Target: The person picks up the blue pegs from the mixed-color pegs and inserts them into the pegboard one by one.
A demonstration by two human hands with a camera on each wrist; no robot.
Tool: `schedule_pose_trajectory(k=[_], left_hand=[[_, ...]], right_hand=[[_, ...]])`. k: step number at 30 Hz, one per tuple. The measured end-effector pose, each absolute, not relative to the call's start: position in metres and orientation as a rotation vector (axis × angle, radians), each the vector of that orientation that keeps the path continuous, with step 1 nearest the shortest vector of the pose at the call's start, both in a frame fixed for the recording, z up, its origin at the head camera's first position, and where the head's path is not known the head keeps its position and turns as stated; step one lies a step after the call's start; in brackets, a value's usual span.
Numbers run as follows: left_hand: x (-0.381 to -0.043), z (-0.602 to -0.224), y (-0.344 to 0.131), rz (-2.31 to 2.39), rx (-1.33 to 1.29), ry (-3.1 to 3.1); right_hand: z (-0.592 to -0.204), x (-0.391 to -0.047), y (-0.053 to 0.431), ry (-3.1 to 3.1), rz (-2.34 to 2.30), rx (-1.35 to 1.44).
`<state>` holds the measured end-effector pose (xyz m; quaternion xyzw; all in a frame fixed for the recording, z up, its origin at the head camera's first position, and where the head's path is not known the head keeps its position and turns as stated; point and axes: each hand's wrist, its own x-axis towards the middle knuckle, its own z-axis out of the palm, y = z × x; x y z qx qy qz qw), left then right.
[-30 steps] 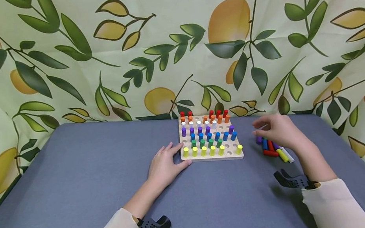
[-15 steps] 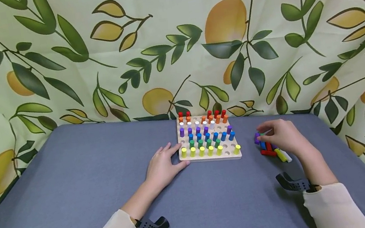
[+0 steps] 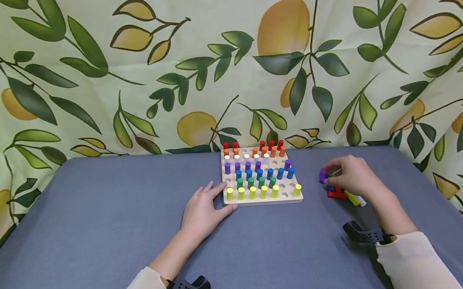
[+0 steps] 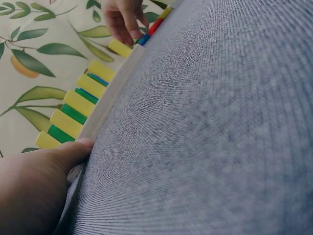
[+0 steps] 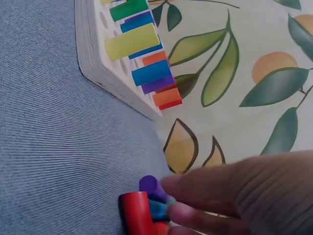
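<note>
A pale wooden pegboard (image 3: 263, 201) stands near the back of the table, with rows of upright pegs in red, orange, white, purple, blue, green and yellow. My left hand (image 3: 200, 214) rests at its left side, the thumb against the front left corner. Off the board's right side, my right hand (image 3: 350, 175) reaches into a small pile of loose pegs. Its fingertips are beside a purple peg (image 5: 149, 184); a sliver of green shows between finger and thumb, and whether they pinch it is unclear. A red peg (image 5: 137, 213) and a blue peg (image 5: 157, 209) lie close by.
A yellow peg (image 3: 351, 198) and a white peg (image 3: 362, 201) lie partly under the right hand. Grey-blue cloth (image 3: 132, 205) covers the table. Behind it hangs a leaf-and-fruit patterned curtain (image 3: 195, 29). Some holes in the board, such as one in the front row, hold no peg.
My right hand has come down from above the loose pegs into the pile, its fingertips now among the pegs. The left hand stays at the board. The head view has shifted slightly.
</note>
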<state>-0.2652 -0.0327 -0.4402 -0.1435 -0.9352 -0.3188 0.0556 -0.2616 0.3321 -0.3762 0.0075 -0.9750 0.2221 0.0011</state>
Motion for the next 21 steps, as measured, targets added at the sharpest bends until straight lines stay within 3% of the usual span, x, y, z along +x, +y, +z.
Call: schedule_pose_trajectory(k=[21], left_hand=[[-0.2647, -0.4395, -0.0318, -0.963, -0.429, -2.839]], right_hand=[[-0.3862, -0.2659, 0.3234, -3.067, 0.637, 0.134]])
